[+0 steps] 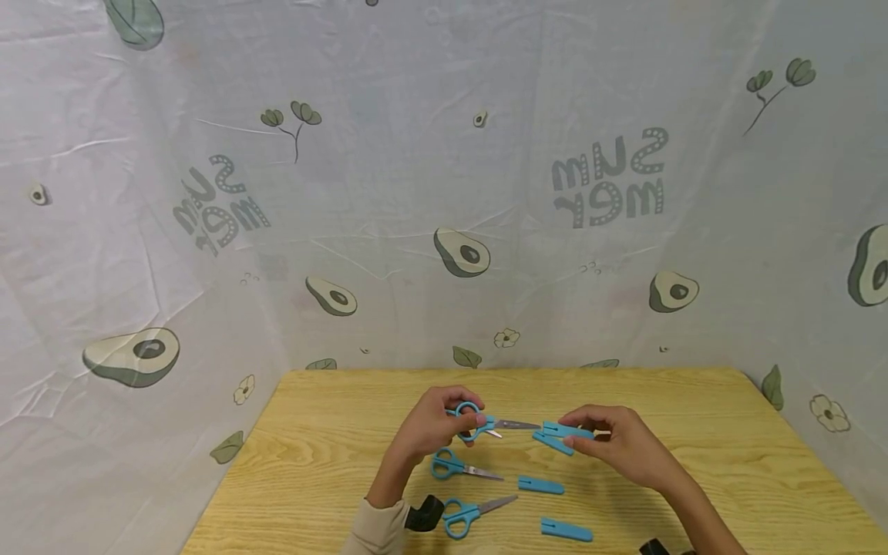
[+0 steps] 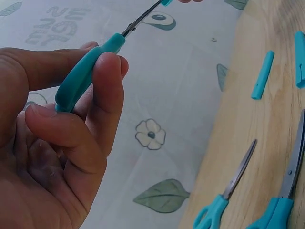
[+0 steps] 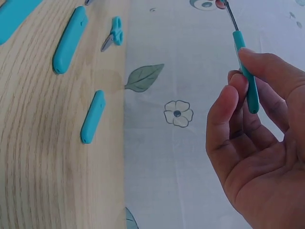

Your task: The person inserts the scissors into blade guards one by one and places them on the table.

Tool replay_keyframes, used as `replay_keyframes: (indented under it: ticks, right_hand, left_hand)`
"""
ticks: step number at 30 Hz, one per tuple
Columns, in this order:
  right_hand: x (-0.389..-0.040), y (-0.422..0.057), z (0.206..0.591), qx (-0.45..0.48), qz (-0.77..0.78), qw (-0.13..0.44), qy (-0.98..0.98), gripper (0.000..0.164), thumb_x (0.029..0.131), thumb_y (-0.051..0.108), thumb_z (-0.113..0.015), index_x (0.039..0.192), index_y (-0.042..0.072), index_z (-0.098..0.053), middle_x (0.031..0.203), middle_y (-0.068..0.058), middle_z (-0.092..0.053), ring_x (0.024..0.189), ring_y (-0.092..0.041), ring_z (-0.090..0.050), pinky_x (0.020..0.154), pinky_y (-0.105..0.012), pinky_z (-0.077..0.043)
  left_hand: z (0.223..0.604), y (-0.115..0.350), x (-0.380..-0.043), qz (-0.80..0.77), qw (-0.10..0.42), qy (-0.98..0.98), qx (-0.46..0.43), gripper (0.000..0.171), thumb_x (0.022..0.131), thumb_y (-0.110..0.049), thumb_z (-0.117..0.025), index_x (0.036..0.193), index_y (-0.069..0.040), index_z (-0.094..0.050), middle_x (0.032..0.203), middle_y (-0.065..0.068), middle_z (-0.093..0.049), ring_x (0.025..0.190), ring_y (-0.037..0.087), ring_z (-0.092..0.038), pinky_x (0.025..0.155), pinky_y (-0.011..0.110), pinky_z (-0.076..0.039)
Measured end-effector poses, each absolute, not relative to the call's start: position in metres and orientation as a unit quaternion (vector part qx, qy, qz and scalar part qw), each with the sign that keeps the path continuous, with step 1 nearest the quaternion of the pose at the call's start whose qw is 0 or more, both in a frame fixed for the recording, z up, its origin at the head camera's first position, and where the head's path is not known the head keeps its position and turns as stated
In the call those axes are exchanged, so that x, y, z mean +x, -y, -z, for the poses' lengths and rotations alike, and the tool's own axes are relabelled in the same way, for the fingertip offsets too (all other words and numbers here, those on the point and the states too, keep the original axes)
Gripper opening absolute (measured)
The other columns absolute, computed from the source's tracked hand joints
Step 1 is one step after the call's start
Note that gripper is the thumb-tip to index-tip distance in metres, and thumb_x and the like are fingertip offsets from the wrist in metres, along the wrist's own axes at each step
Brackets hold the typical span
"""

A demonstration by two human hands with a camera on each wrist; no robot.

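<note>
My left hand (image 1: 440, 424) pinches blue-handled scissors (image 2: 78, 78) by the finger loops, blades pointing right. In the head view their blade tip lies right at the mouth of a blue blade cover (image 3: 248, 76). Thumb and fingertips of my right hand (image 1: 617, 439) pinch that cover. Just below it in the head view lies another cover (image 1: 553, 442). Below my left hand, the blade of a second pair of scissors (image 1: 494, 434) shows, its handle mostly hidden.
Nearer on the wooden table (image 1: 333, 416) lie two more pairs of scissors, a middle pair (image 1: 447, 465) and a front pair (image 1: 461, 518). To their right rest a middle cover (image 1: 541, 485) and a front cover (image 1: 566, 529). A printed white sheet (image 1: 388, 308) hangs behind the table.
</note>
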State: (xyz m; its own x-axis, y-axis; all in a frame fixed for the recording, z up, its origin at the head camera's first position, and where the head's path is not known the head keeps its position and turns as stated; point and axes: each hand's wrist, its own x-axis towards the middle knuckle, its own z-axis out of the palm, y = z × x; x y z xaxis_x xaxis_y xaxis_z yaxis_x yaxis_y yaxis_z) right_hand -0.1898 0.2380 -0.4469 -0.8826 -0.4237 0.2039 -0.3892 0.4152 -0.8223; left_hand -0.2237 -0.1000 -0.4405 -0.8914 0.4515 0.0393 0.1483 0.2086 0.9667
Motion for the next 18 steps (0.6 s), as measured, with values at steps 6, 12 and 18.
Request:
replay_keyframes:
  ticks: [6,12,18]
  right_hand:
    - [-0.1901,-0.2373,0.4492,-0.240,0.484,0.024,-0.841,0.024,0.102,0.018,-0.075,0.125,0.010,-0.077,0.127,-0.019,-0.074,0.098,-0.001,-0.067,0.075,-0.028,-0.063]
    - [-0.1910,-0.2353,0.4517,-0.243,0.491,0.023,-0.836,0.023,0.103,0.018,-0.075,0.124,0.010,-0.077,0.125,-0.018,-0.074,0.097,-0.002,-0.067,0.072,-0.030,-0.063]
    - [-0.1917,-0.2340,0.4537,-0.249,0.493,0.027,-0.833,0.023,0.103,0.017,-0.074,0.124,0.009,-0.077,0.125,-0.019,-0.074,0.099,-0.001,-0.067,0.074,-0.030,-0.064]
  left_hand:
    - [0.4428,0.1007,-0.2241,-0.601,0.129,-0.766,0.190,0.019,0.102,-0.017,-0.075,0.117,-0.005,-0.074,0.083,0.005,-0.073,0.066,0.012,-0.072,0.051,0.022,-0.041]
    - [0.4450,0.0990,-0.2252,-0.598,0.133,-0.766,0.194,0.018,0.103,-0.017,-0.074,0.116,-0.005,-0.074,0.082,-0.002,-0.072,0.067,0.015,-0.073,0.049,0.021,-0.040]
    - [0.4461,0.0986,-0.2253,-0.594,0.137,-0.766,0.201,0.017,0.103,-0.017,-0.074,0.117,-0.006,-0.074,0.084,0.001,-0.074,0.067,0.015,-0.073,0.048,0.020,-0.038]
